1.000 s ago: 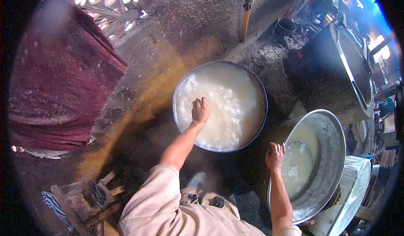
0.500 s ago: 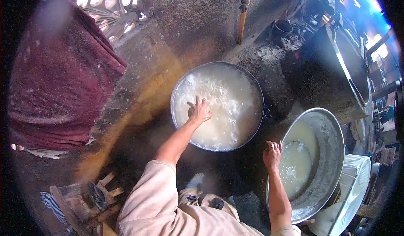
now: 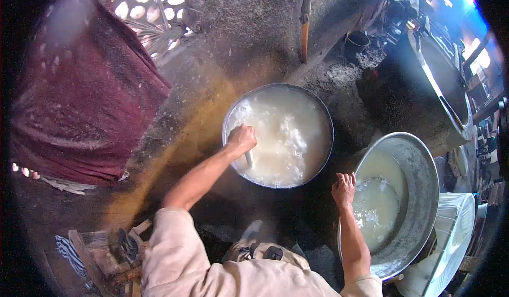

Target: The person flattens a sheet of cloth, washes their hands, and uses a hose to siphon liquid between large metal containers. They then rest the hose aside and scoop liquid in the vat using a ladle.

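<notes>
A round metal basin [image 3: 330, 138] in the middle holds cloudy, frothy whitish liquid. Over its left side, my left hand [image 3: 243, 139] is closed round a pale stick-like object [image 3: 249, 158] whose lower end meets the liquid. A second, wide metal basin [image 3: 421, 191] at the right leans to one side, with cloudy liquid pooled in it. My right hand [image 3: 344, 189] is at this basin's left rim, its fingers bent over the edge and pressed together.
A dark red cloth [image 3: 90, 95] hangs at the left. Wooden pieces [image 3: 103, 252] lie at the lower left. Upper right stands a large dark vat [image 3: 408, 93], with a small pot [image 3: 357, 41] beyond. White sheeting [image 3: 450, 233] covers something beside the leaning basin.
My left hand has gone from spread fingers over the froth to a closed grip on the pale object, and its forearm has swung left. My right hand stays at the rim.
</notes>
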A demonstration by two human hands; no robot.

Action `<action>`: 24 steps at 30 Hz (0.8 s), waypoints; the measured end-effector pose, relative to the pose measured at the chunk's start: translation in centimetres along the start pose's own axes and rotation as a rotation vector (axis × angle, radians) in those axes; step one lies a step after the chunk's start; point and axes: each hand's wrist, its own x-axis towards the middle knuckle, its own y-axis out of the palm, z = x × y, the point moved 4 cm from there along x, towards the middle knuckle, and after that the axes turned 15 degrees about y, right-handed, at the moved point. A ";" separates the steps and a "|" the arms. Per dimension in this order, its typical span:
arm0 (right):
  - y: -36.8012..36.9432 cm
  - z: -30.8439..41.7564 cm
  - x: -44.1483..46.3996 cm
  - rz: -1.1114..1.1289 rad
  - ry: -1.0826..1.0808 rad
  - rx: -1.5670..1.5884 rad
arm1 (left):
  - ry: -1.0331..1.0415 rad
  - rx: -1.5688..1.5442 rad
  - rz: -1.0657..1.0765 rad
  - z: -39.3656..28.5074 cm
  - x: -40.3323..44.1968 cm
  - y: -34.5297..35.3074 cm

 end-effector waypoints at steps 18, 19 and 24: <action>4.2 16.1 14.7 0.383 0.123 0.947 | -0.054 0.179 -0.584 -24.4 -34.5 -26.5; 5.4 17.4 16.6 0.240 0.017 0.955 | -0.055 0.176 -0.596 -25.0 -36.8 -25.2; 1.3 18.8 18.3 0.273 0.024 0.883 | -0.097 0.198 -0.593 -27.3 -44.6 -18.6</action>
